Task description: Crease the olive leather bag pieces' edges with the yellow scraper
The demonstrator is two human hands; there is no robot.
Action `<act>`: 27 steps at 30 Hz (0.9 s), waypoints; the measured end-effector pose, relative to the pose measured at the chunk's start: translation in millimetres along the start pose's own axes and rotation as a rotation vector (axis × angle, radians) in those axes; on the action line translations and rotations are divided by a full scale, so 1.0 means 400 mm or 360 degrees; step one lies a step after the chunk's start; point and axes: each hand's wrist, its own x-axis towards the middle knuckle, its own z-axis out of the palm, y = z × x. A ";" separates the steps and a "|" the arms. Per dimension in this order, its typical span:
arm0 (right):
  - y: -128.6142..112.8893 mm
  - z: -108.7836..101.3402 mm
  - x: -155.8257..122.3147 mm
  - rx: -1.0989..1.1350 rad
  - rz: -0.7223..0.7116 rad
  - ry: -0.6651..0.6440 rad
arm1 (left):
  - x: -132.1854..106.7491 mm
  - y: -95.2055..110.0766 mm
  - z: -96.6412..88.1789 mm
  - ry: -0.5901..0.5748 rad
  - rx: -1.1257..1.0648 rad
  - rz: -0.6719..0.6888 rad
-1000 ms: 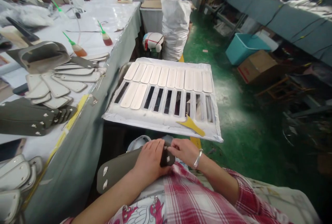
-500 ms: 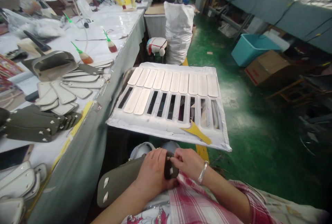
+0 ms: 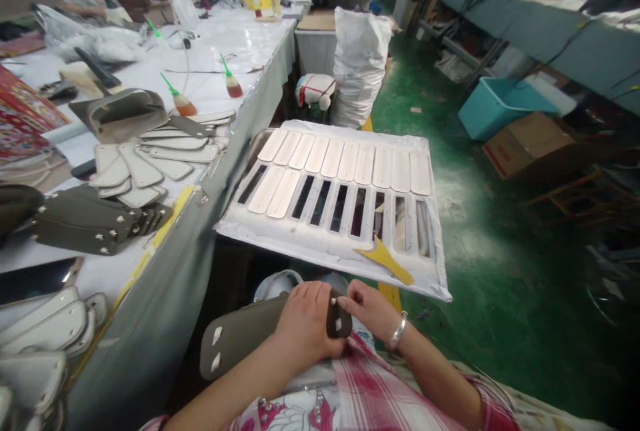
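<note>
An olive-grey leather strap piece [image 3: 240, 338] with small white tabs lies across my lap. My left hand [image 3: 305, 328] is closed over its middle and presses it down. My right hand [image 3: 370, 311] pinches the strap's dark right end [image 3: 339, 322] with the fingertips; a silver bracelet sits on that wrist. Just ahead of my hands stands a white slotted board [image 3: 330, 244] holding a row of cream strips [image 3: 350, 161], and a yellow scraper [image 3: 385, 259] rests on its near edge.
A long white worktable [image 3: 200, 84] runs along the left with stacked olive straps [image 3: 85, 221], cream pieces [image 3: 140, 168], a grey bag part and glue bottles [image 3: 230, 81]. A white sack [image 3: 360, 64], a blue bin [image 3: 495, 104] and a cardboard box [image 3: 535, 144] stand on the green floor. A person sits far left.
The view has shifted slightly, so the board and table sit further right and lower. Both hands stay on the strap, with the fingers working at its right end.
</note>
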 end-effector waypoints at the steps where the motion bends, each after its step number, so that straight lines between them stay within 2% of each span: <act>1: 0.008 0.005 0.001 0.0040 -0.0024 -0.0007 | 0.000 0.001 -0.002 -0.0004 0.0002 -0.0009; 6: 0.012 0.024 -0.002 0.0200 0.0038 -0.0099 | -0.012 -0.008 -0.009 0.0020 0.0034 -0.0030; 11: -0.014 0.038 -0.020 -0.0062 -0.0039 0.0153 | -0.033 -0.027 -0.008 -0.0018 -0.0009 0.0114; 16: -0.031 0.046 -0.037 -0.0094 0.0037 0.0255 | -0.044 -0.038 -0.025 0.0017 -0.0199 0.0276; 20: -0.030 0.054 -0.038 -0.0078 0.0073 0.0256 | -0.039 -0.038 -0.033 0.0023 -0.0279 0.0218; 23: -0.018 0.058 -0.035 -0.0094 0.0029 0.0259 | -0.036 -0.017 -0.038 -0.0006 -0.0243 0.0144; 27: 0.012 0.046 -0.029 -0.0151 -0.0014 0.0317 | -0.060 -0.008 -0.068 0.0019 -0.0206 0.0125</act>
